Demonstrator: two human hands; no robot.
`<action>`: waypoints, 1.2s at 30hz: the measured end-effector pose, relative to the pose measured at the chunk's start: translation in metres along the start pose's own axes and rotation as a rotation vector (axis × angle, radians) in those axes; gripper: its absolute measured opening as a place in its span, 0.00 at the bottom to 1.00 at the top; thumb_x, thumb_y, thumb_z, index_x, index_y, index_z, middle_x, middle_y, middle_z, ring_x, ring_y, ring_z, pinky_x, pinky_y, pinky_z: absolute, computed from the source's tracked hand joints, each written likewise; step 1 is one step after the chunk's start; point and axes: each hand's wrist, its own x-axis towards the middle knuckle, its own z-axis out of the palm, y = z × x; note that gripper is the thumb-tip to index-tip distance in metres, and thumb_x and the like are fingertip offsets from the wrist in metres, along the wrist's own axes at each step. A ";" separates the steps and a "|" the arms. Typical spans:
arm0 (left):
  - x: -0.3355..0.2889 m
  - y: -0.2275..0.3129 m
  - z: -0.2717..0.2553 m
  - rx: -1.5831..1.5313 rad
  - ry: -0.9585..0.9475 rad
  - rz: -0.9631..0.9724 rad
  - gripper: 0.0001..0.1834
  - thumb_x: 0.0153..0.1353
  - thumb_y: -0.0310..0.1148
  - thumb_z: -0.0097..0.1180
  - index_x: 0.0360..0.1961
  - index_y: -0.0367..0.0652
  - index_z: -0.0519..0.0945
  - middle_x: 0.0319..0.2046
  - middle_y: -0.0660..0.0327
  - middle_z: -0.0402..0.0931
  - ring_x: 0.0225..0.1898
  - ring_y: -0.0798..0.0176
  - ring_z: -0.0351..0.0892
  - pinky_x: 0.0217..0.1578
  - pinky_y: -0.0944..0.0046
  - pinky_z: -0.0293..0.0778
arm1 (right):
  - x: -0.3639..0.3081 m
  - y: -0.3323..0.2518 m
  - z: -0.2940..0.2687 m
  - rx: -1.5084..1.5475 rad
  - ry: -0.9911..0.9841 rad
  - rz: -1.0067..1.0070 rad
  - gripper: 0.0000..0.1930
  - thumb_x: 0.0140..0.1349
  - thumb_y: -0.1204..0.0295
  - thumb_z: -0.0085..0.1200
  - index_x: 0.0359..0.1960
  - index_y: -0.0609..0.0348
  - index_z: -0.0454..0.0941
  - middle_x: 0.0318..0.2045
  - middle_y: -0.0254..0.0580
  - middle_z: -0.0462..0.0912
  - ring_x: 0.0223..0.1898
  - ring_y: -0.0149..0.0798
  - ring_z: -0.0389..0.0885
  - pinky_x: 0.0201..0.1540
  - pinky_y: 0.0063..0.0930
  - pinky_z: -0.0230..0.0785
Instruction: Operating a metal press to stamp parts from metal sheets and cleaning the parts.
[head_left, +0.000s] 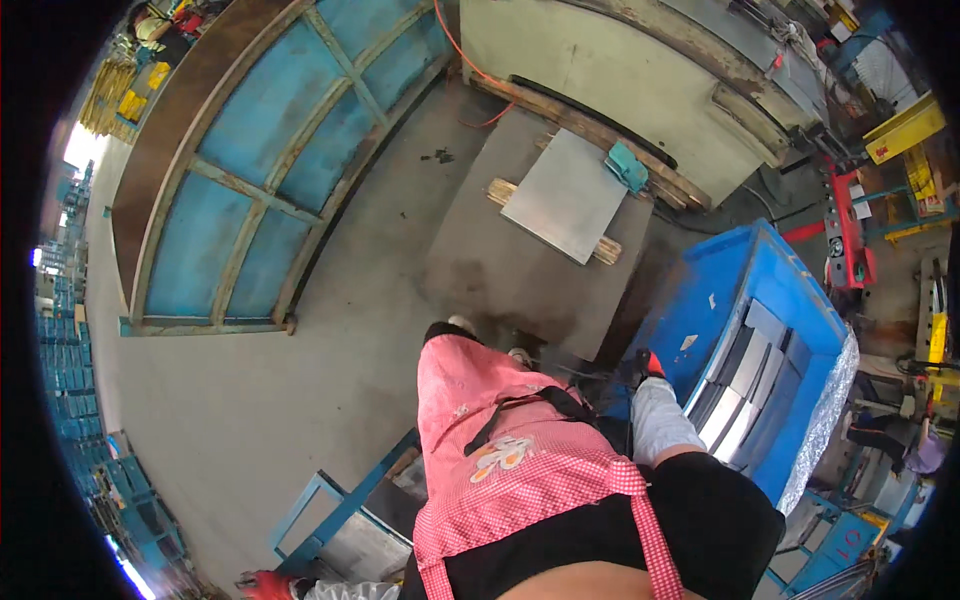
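My right hand [648,367], in a red and black glove, is beside the near left side of a blue bin [722,275]. I cannot make out its fingers or whether it touches the bin. Flat grey rectangular metal pieces [748,372] lie in rows inside this bin. At the lower left edge of the picture is my left hand [266,584], in a red glove, next to a blue metal frame [322,515]. Its fingers are partly cut off and too small to read. A grey sheet [362,548] lies on that frame.
Ahead, a stack of metal sheets [570,195] rests on wooden strips over a brown floor plate [470,240], with a teal tool-like object [627,166] at its corner. A large blue ribbed panel [270,170] stands at left. Machinery [848,225] and another person [915,450] are at right.
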 end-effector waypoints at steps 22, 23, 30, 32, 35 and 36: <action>-0.413 0.547 0.204 -0.344 -1.615 1.406 0.19 0.57 0.44 0.46 0.46 0.47 0.75 0.46 0.50 0.73 0.49 0.48 0.71 0.49 0.57 0.67 | -0.007 -0.235 -0.124 0.938 0.269 0.281 0.14 0.60 0.59 0.43 0.21 0.53 0.63 0.15 0.33 0.64 0.17 0.37 0.64 0.21 0.31 0.57; -0.413 0.556 0.203 -0.486 -1.679 1.385 0.17 0.58 0.40 0.45 0.46 0.46 0.74 0.43 0.48 0.74 0.48 0.49 0.72 0.47 0.57 0.68 | -0.013 -0.274 -0.131 0.822 0.325 0.189 0.16 0.60 0.57 0.42 0.20 0.53 0.62 0.15 0.32 0.63 0.16 0.37 0.62 0.20 0.31 0.55; -0.435 0.621 0.188 -0.418 -1.468 1.655 0.16 0.53 0.33 0.46 0.44 0.47 0.75 0.40 0.50 0.76 0.45 0.49 0.74 0.43 0.58 0.71 | 0.009 -0.319 -0.187 1.387 0.033 0.186 0.11 0.58 0.63 0.47 0.22 0.50 0.62 0.17 0.35 0.64 0.18 0.37 0.65 0.23 0.31 0.63; -0.443 0.632 0.168 -0.354 -1.522 1.563 0.15 0.52 0.32 0.46 0.42 0.49 0.75 0.38 0.50 0.76 0.43 0.48 0.74 0.43 0.58 0.71 | 0.017 -0.301 -0.186 1.378 -0.018 0.101 0.11 0.56 0.61 0.50 0.23 0.50 0.64 0.16 0.35 0.64 0.18 0.38 0.66 0.23 0.33 0.64; -0.449 0.642 0.160 -0.523 -1.562 1.515 0.13 0.52 0.33 0.45 0.39 0.48 0.75 0.37 0.50 0.76 0.42 0.47 0.74 0.41 0.56 0.71 | 0.016 -0.305 -0.181 1.299 0.142 0.415 0.12 0.54 0.59 0.52 0.26 0.52 0.67 0.18 0.39 0.70 0.20 0.42 0.69 0.25 0.36 0.65; -0.450 0.643 0.158 -0.470 -1.565 1.537 0.13 0.54 0.35 0.44 0.39 0.47 0.75 0.38 0.49 0.75 0.42 0.46 0.74 0.41 0.56 0.70 | 0.014 -0.308 -0.182 1.301 0.143 0.416 0.12 0.54 0.59 0.52 0.26 0.52 0.67 0.18 0.39 0.70 0.20 0.42 0.69 0.25 0.36 0.65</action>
